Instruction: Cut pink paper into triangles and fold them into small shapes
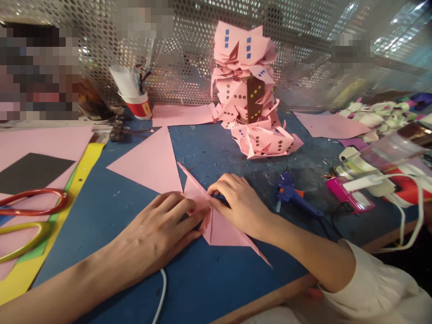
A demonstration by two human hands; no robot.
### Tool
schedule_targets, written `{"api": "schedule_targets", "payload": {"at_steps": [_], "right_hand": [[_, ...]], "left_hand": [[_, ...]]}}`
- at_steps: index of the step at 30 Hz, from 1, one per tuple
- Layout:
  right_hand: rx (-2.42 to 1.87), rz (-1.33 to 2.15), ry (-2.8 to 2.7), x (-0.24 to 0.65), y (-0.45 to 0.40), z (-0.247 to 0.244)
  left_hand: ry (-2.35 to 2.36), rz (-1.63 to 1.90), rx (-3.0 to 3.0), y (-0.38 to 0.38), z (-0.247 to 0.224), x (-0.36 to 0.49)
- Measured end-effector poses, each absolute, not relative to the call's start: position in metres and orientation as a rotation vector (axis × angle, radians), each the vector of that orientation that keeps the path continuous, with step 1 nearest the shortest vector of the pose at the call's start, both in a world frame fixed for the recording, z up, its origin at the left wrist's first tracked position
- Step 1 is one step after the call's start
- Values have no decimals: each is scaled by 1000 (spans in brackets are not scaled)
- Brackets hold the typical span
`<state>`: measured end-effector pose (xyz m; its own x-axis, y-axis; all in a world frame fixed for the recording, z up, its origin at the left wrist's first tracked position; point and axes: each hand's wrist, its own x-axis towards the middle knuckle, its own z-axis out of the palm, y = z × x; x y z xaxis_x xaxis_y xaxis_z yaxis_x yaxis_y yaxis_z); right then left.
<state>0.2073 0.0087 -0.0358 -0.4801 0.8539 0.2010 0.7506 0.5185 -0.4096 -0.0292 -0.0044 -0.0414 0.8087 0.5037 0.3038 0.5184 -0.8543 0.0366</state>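
A partly folded sheet of pink paper lies on the blue tabletop, with a raised fold running along its upper side. My left hand presses on its left part, the fingers closed on the paper near the centre crease. From the right, my right hand pinches the raised fold between thumb and fingers. Just behind my left hand lies a flat pink sheet with pointed corners. Farther back stands a tall stack of folded pink paper pieces marked with small blue, brown and yellow squares.
To the right lie a blue glue gun, a magenta box and a looped white cable. Red-handled scissors and yellow-handled scissors rest on coloured paper at left. A red-and-white cup holds tools near the perforated metal screen.
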Motion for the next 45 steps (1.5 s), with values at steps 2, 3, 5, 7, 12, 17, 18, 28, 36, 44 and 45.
{"api": "schedule_targets", "payload": {"at_steps": [2, 3, 5, 7, 12, 17, 18, 28, 36, 44, 45], "right_hand": [[-1325, 376, -2387, 207, 9, -36], [-1324, 377, -2388, 207, 8, -36], [-1324, 375, -2384, 207, 8, -36], [-1322, 379, -2374, 208, 8, -36], [-1351, 385, -2325, 211, 8, -37], [-1368, 357, -2360, 214, 7, -36], [-1365, 354, -2367, 214, 6, -36], [-1302, 419, -2352, 209, 3, -38], [-1325, 468, -2314, 209, 3, -34], [-1322, 499, -2318, 211, 2, -31], [-1315, 522, -2315, 211, 2, -31]], "left_hand": [[-810, -471, -2914, -5, -41, -28], [-810, -470, -2909, -5, -42, -28], [-837, -481, -2925, -6, -43, -28], [-877, -516, -2962, -6, -44, -30], [-942, -646, -3062, -5, -44, -35], [-975, -755, -3070, -3, -46, -36], [-970, -762, -3067, -3, -47, -36], [-1221, -791, -2900, 0, -41, -38], [-1225, -568, -2854, 6, -54, -39], [-1250, -658, -2866, 6, -52, -41], [-1258, -669, -2868, 6, -52, -41]]}}
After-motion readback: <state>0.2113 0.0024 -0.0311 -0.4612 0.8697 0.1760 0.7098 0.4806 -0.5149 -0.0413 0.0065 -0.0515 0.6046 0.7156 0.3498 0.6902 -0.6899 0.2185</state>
